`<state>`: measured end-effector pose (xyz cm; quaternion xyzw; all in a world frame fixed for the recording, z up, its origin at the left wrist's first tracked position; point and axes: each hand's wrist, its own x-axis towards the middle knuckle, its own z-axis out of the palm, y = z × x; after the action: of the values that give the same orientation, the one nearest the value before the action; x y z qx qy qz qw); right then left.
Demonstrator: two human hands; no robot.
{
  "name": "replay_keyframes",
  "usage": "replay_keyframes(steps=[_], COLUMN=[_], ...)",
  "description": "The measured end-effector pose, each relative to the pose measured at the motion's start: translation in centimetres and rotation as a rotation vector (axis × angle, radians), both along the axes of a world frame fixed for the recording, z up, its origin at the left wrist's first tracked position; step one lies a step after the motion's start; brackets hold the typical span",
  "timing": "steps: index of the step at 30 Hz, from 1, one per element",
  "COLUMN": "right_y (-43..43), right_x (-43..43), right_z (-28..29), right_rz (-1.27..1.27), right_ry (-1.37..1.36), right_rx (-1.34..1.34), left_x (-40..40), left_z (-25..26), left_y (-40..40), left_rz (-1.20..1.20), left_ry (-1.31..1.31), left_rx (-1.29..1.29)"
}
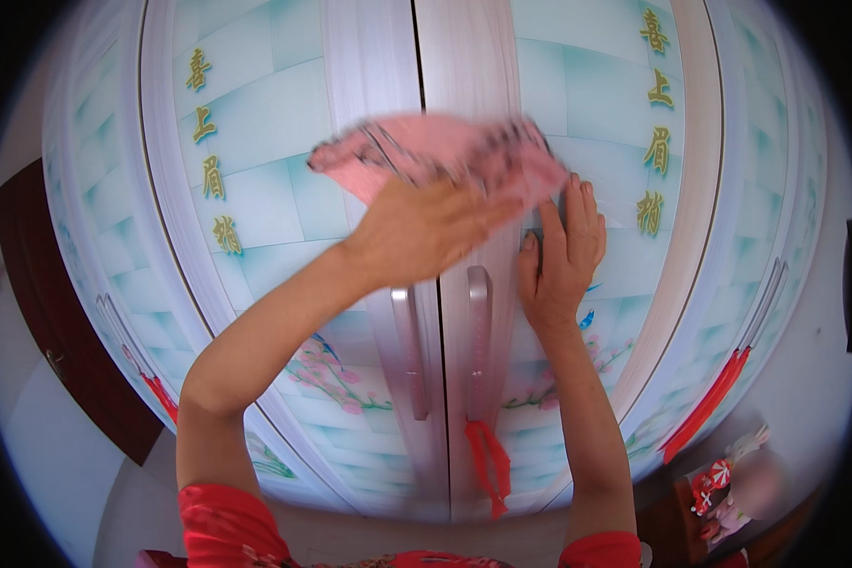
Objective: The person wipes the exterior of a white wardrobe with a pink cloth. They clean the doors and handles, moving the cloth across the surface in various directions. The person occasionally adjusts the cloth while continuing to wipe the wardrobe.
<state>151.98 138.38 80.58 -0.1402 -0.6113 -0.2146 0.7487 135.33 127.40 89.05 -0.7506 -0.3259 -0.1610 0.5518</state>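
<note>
A pink cloth (426,142) with dark markings, partly blurred, lies spread against the upper middle of a wardrobe's pale doors (373,64). My left hand (433,231) presses on its lower part, fingers pointing right across the gap between the two doors. Beside the cloth's right corner, my right hand (568,248) rests on the right door with its fingers pointing up; whether the fingertips touch the cloth cannot be told. Below the hands are two upright metal handles, the left one (410,355) and the right one (477,341). A red ribbon (491,468) hangs from the right handle.
More wardrobe doors curve away on both sides, with handles and red ribbons (710,405). A dark brown room door (64,319) stands at the far left. Dolls and small decorations (721,490) are on a brown piece of furniture at the lower right. A dark object hangs on the right wall.
</note>
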Motion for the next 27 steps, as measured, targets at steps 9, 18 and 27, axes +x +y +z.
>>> replay_keyframes(steps=[9, 18, 27], right_y=[0.9, 0.1, -0.2], right_x=[1.0, -0.5, 2.2], right_z=[-0.5, 0.5, 0.6], right_rz=[-0.057, 0.071, 0.419], right_ry=[-0.021, 0.050, 0.021], right_rx=[0.013, 0.071, -0.008], left_x=[1.9, 1.5, 3.7], left_z=[15.0, 16.8, -0.1], left_y=[3.6, 2.3, 1.0], left_rz=[-0.066, 0.292, 0.088], left_ry=[-0.115, 0.102, -0.090], left_rx=[0.325, 0.690, 0.141])
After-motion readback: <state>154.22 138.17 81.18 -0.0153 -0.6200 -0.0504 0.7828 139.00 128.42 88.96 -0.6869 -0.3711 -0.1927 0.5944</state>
